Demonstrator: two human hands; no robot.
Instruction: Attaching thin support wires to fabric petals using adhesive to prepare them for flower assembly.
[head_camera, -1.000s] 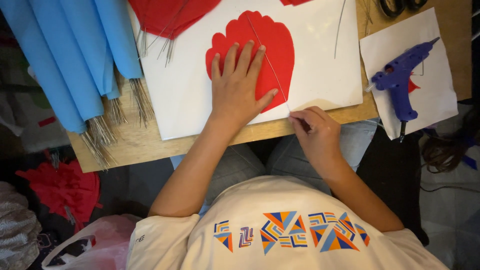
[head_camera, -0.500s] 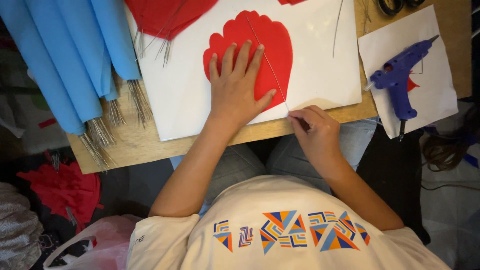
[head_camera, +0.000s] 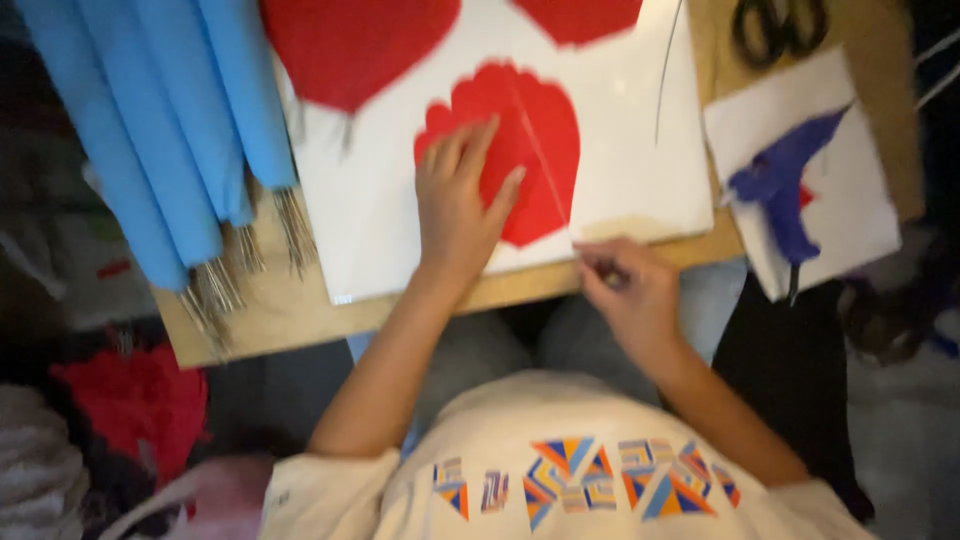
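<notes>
**Wire being set along a red petal, with more pieces waiting around it**

Along the left edge of the counter (head_camera: 300, 330), a bundle of blue paper rolls (head_camera: 150, 130) is lying with thin wire stems (head_camera: 230, 285) sticking out of the lower ends; these are looking finished, judging by how they are wrapped. Just beside them, a white sheet (head_camera: 370, 230) is covering the middle of the counter and is carrying three red scalloped paper shapes: a large one (head_camera: 350, 50) at the far edge, a part of another (head_camera: 575, 18) farther right, and a scalloped red petal (head_camera: 545, 150) near the front edge.

The left hand (head_camera: 460, 205) is resting flat and open on that petal, fingers spread, pressing it down. A thin wire (head_camera: 545, 160) is running down the middle of the petal toward the front edge. The right hand (head_camera: 625, 290) is sitting at the front edge, its fingertips pinched together at the wire's lower end, though the blur is hiding the grip itself.

So the petal appears cut out and the wire is being laid along it; whether it is fixed yet cannot be told. The other red shapes are lying untouched.

Toward the right edge, a blue glue gun (head_camera: 785, 195) is lying unused on a smaller white sheet (head_camera: 860, 220), and dark scissors (head_camera: 780, 25) are lying at the far right corner.
</notes>
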